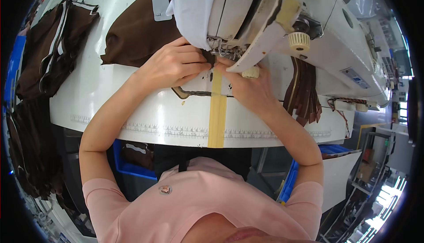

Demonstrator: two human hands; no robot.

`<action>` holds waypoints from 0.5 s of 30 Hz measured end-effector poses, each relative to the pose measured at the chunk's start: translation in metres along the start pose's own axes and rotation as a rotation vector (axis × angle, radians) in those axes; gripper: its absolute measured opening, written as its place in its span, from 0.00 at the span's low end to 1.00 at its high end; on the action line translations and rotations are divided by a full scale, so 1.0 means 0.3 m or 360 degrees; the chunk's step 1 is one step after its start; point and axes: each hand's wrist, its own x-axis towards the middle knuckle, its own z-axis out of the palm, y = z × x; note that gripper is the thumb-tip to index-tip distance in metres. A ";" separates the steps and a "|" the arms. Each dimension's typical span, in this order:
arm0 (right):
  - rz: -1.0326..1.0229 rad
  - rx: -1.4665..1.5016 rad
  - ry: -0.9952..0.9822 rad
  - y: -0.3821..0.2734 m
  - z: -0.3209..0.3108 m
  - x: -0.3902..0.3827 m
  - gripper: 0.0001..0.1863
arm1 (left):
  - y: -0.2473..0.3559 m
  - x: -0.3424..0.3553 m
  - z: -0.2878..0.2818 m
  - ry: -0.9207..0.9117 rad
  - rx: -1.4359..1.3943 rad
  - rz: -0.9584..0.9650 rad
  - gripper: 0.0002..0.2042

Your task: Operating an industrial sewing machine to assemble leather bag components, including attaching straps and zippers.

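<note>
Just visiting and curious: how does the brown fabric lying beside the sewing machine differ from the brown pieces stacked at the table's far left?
The brown fabric is one broad plain piece lying flat near the left hand. The stacked brown pieces are narrower, piled up, show pale edging, and lie away from both hands. Both are the same dark brown and rest on the white table.

Pink short-sleeved shirt (207,199), small chest badge (165,190)
</note>
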 end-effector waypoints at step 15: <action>0.0499 0.0750 -0.0205 -0.234 -0.064 0.035 0.11 | 0.063 -0.109 -0.115 0.0083 -0.0194 -0.0849 0.07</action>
